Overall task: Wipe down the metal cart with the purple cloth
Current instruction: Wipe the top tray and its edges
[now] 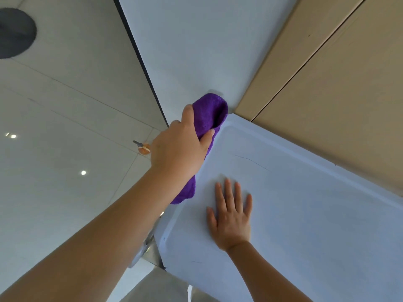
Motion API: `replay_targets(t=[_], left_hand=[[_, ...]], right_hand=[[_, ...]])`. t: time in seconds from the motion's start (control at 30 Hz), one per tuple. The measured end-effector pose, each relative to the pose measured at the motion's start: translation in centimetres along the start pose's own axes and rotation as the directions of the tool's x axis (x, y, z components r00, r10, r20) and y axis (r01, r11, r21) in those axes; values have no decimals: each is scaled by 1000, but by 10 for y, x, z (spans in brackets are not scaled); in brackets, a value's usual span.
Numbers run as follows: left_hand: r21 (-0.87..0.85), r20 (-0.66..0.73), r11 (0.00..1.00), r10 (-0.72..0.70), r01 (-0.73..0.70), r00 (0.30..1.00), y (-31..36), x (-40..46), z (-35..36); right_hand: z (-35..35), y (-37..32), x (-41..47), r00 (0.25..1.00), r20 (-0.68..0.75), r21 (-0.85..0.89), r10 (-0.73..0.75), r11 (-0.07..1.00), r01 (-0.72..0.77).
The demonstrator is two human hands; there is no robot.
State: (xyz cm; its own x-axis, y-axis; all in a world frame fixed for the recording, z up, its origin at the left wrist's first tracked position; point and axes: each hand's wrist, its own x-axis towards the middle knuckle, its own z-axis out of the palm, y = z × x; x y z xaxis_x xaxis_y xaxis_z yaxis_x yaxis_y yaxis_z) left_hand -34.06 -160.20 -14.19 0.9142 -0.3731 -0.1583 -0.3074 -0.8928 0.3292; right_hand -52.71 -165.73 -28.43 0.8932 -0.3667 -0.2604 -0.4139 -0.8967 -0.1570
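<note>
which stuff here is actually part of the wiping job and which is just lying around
Part of the job:
- purple cloth, gripped by the left hand
- metal cart top, with the right hand flat on it

Just lying about:
- small orange object on the floor
- dark round mat
- tan wall panels

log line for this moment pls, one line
phase: wiping | left hand: gripping purple cloth at far left corner edge of cart top | right hand: flat, open, bracing cart top
</note>
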Motion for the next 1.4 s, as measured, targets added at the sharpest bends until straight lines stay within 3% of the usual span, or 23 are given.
replay_targets(t=[0.37,0.53,0.7,0.77,0.83,1.1,1.23,1.3,1.4], left_hand=[[-27,188,996,-75,82,979,42,78,-3],[2,326,993,-108,114,939,55,108,1],[130,588,991,-87,13,804,71,133,2],[98,687,995,-95,37,721,71,141,4],[52,727,996,-87,71,682,68,141,3],[-85,639,993,-11,85,769,61,123,-7],[-260,463,951,-32,171,886,46,102,-11],[-387,388,893,-69,230,919,33,89,-9],[-447,306,872,-62,201,950,16,63,-7]], right_hand=[[8,3,0,991,-122,-44,-59,998,54],[12,3,-1,987,-149,-53,-68,997,60],[13,5,0,982,-173,-47,-69,997,62],[13,5,0,983,-171,-49,-67,997,60],[11,4,0,984,-168,-42,-60,998,54],[5,4,-1,989,-142,-32,-38,999,34],[3,2,-1,993,-114,-23,-26,999,23],[3,2,0,995,-101,-30,-26,999,23],[2,1,0,996,-82,-25,-17,1000,15]])
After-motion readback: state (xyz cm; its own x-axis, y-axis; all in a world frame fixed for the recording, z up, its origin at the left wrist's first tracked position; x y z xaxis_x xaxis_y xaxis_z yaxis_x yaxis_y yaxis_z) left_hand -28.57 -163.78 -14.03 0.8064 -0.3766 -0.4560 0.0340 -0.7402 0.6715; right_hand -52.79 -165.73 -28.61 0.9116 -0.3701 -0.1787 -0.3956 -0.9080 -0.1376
